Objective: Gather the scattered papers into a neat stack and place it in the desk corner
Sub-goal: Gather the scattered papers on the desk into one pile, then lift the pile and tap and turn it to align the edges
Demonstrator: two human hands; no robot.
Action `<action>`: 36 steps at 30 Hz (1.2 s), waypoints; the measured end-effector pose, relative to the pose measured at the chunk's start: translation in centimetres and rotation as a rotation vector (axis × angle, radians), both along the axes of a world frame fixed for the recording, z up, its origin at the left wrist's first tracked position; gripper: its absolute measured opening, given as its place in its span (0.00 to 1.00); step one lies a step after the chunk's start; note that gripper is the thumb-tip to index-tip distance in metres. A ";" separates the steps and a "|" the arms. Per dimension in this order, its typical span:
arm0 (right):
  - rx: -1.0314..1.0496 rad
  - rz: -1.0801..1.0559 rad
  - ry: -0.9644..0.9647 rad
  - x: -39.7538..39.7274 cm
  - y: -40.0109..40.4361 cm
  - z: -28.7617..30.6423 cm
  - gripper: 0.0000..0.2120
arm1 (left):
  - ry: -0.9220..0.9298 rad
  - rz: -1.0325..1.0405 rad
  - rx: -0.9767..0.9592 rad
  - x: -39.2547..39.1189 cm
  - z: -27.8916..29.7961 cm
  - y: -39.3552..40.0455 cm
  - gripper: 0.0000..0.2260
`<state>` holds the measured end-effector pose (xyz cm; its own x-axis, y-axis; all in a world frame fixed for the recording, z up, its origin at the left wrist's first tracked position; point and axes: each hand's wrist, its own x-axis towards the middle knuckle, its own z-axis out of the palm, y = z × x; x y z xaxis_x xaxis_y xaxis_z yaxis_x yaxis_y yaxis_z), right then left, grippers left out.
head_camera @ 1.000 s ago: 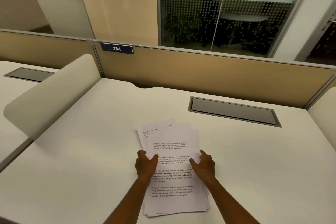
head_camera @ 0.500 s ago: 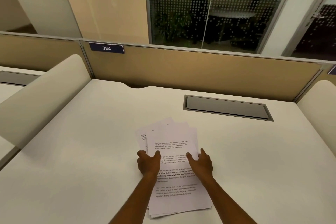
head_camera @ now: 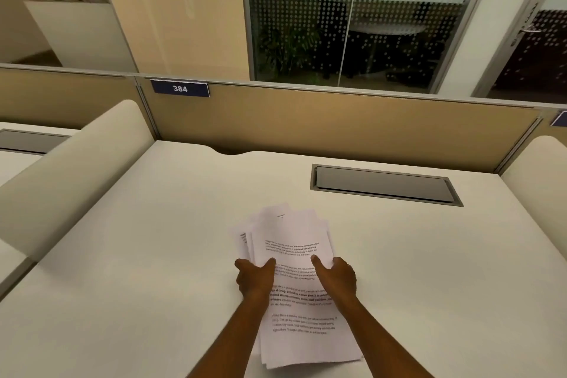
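A loose pile of printed white papers point(head_camera: 294, 242) lies on the white desk point(head_camera: 153, 285), near its front middle. The sheets overlap unevenly, with corners fanning out at the top left. My left hand point(head_camera: 254, 279) grips the pile's left edge, thumb on top of the sheets. My right hand point(head_camera: 337, 278) holds the right edge, thumb and index finger pressed on the top page. Both forearms cover the lower sides of the pile.
A grey cable hatch point(head_camera: 385, 184) is set into the desk at the back right. A tan partition point(head_camera: 337, 129) with a blue "384" plate point(head_camera: 180, 88) closes the back. Cream side dividers stand at left point(head_camera: 70, 169) and right point(head_camera: 537, 178).
Both hands have slid slightly inward on the pile, squeezing the sheets closer together. The fanned top-left corners stick out less than before. The view has shifted a little.
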<state>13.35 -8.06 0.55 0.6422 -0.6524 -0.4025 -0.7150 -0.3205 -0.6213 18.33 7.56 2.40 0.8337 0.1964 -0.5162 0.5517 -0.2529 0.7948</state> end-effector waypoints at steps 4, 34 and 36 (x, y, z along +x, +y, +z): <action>0.005 -0.013 0.038 0.2 -0.2 0.3 0.40 | 0.028 0.010 -0.048 0.2 -0.1 0.8 0.23; 0.231 -0.003 -0.113 -1.1 1.8 0.5 0.21 | -0.042 -0.123 0.115 1.2 -1.4 4.6 0.12; 0.247 0.034 -0.129 -1.3 1.3 0.1 0.08 | -0.106 -0.160 0.125 1.0 -1.3 4.7 0.13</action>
<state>12.03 -6.80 0.66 0.7182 -0.5216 -0.4606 -0.6166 -0.1704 -0.7686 19.33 12.21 1.07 0.9077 0.1143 -0.4037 0.4115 -0.4303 0.8034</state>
